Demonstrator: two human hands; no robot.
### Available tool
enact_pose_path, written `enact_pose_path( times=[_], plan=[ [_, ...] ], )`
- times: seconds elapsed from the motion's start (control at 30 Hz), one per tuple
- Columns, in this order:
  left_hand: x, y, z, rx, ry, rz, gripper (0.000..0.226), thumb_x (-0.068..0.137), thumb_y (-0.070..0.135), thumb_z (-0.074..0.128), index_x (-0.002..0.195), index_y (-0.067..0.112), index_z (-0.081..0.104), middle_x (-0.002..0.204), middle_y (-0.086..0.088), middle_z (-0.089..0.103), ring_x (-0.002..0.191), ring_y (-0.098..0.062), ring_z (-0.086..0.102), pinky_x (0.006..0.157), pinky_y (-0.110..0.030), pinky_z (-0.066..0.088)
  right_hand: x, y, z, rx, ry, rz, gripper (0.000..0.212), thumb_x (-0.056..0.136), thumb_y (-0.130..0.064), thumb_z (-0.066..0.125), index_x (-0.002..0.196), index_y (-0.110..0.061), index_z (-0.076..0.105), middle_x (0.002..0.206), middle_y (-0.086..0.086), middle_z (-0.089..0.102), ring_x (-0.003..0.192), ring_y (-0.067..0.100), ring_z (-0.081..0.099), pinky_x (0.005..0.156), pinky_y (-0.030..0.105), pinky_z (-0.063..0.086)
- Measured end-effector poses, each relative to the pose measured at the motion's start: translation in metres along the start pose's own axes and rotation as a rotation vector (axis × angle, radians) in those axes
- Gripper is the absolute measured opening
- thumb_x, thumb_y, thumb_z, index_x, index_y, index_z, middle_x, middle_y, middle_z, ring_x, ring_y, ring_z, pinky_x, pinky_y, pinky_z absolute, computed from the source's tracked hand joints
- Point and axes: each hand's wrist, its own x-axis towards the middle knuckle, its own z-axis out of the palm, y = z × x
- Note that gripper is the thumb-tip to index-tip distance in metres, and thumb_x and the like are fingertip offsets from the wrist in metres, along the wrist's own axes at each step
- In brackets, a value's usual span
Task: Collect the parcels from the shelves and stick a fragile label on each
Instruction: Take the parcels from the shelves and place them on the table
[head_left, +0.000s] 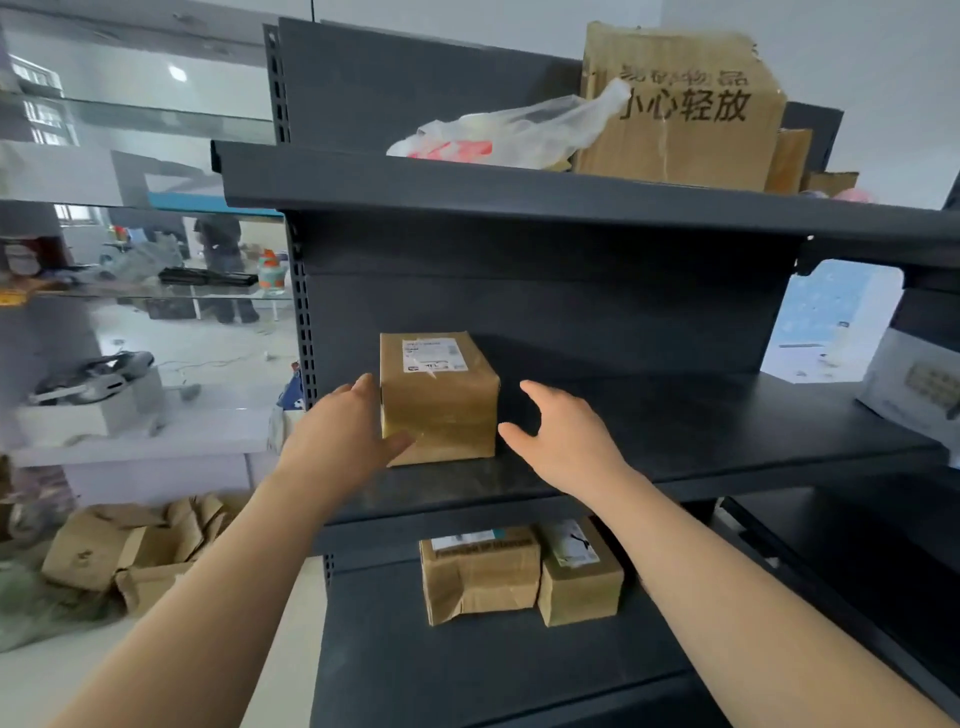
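A brown taped parcel (441, 405) with a white shipping label on top stands on the middle dark shelf (727, 431). My left hand (343, 436) touches the parcel's left side, fingers spread and thumb against its lower front corner. A short way right of the parcel, my right hand (561, 431) is open and apart from it. On the lower shelf (467, 665) two more brown parcels sit side by side: a wider crumpled one (478, 577) and a smaller box (582, 577). No fragile labels are in view.
The top shelf holds a torn cardboard box (680, 109) with printed characters and a clear plastic bag (514, 130). A white box (914, 384) sits at the right end of the middle shelf. Crumpled cardboard (135, 551) lies on the floor at left, below glass shelves (135, 296).
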Motion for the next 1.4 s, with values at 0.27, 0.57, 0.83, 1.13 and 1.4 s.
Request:
enact_pose_path(
  times=[0.27,0.57,0.83,1.13,1.4],
  plan=[
    [0.064,-0.020,0.025,-0.236,-0.155,0.001,0.073,0.070,0.045,0.078,0.124,0.014,0.039,0.106,-0.001,0.058,0.082,-0.016,0.051,0.066,-0.027,0.042,0.058,-0.008,0.024,0.108,-0.124,0.059,0.085,0.087,-0.042,0.065,0.153,-0.023,0.015,0.153,0.000,0.032,0.139,0.020,0.032,0.105,0.029,0.032],
    [0.065,-0.020,0.031,-0.466,-0.111,0.047,0.080,0.070,0.030,0.082,0.135,0.013,0.039,0.100,0.008,0.056,0.076,-0.006,0.050,0.058,-0.015,0.037,0.057,-0.012,0.037,0.221,-0.004,0.138,0.085,0.085,-0.038,0.068,0.152,-0.024,0.018,0.146,0.001,0.041,0.133,0.020,0.039,0.108,0.036,0.037],
    [0.032,0.030,0.026,-0.589,-0.127,0.212,0.097,0.071,0.032,0.081,0.148,0.020,0.023,0.093,0.016,0.052,0.077,-0.004,0.052,0.062,-0.019,0.040,-0.010,0.005,-0.006,0.137,0.207,0.213,0.084,0.084,-0.038,0.069,0.151,-0.027,0.019,0.138,-0.002,0.051,0.123,0.019,0.050,0.102,0.037,0.045],
    [-0.044,0.133,0.030,-0.759,-0.276,0.571,0.077,0.073,0.029,0.080,0.135,0.034,0.035,0.094,0.034,0.044,0.077,0.010,0.051,0.058,-0.004,0.035,-0.156,0.037,-0.076,0.042,0.422,0.469,0.084,0.080,-0.038,0.073,0.148,-0.029,0.026,0.132,-0.007,0.057,0.115,0.014,0.055,0.099,0.039,0.047],
    [-0.174,0.243,0.036,-0.920,-0.540,0.837,0.068,0.069,0.026,0.082,0.123,0.041,0.043,0.101,0.030,0.059,0.086,0.007,0.057,0.065,-0.007,0.039,-0.342,0.047,-0.136,-0.142,0.549,0.798,0.080,0.079,-0.036,0.074,0.146,-0.028,0.030,0.125,-0.005,0.061,0.113,0.017,0.056,0.096,0.038,0.046]
  ],
)
